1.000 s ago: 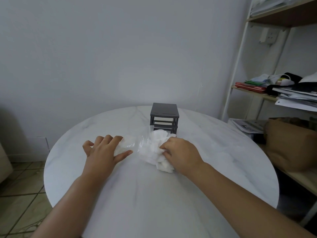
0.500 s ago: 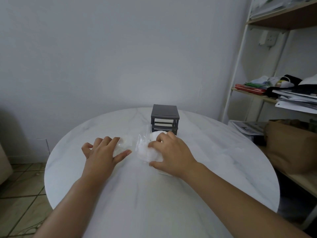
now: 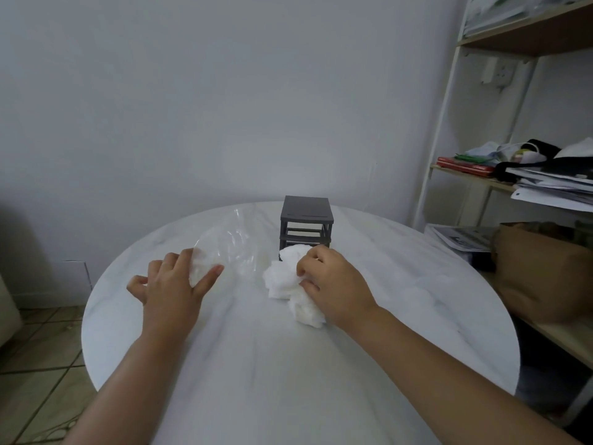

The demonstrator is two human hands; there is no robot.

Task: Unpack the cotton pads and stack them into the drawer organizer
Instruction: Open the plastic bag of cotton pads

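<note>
A round table [image 3: 288, 380] with a smooth, white, faintly grey-veined marble-look top fills the lower half of the head view. Near its far edge stands the drawer organizer [image 3: 306, 213], a small boxy unit of matte dark grey plastic with a flat square top and open horizontal tiers stacked below; what lies inside them cannot be made out. Just in front of it, touching or nearly touching its base, lie the cotton pads [image 3: 282, 277]. They form a soft, fluffy white heap on the tabletop, lumpy and irregular, with single pads hard to tell apart. The right hand [image 3: 333, 284] lies on the right side of this heap, its fingers curled into the cotton and gripping it. To the left, apart from the pads, the left hand [image 3: 173, 284] pinches the edge of a clear plastic bag [image 3: 231, 245] between thumb and forefingers, the little finger bent away. The bag is thin, glossy and crinkled, and rises from the hand in a loose translucent sheet towards the wall. On the right stands a shelf unit [image 3: 526, 36] with pale metal posts and wooden boards carrying stacked papers [image 3: 552, 187], and a creased brown paper bag [image 3: 539, 277] sits lower down. Beige floor tiles [image 3: 38, 396] show at the lower left.
</note>
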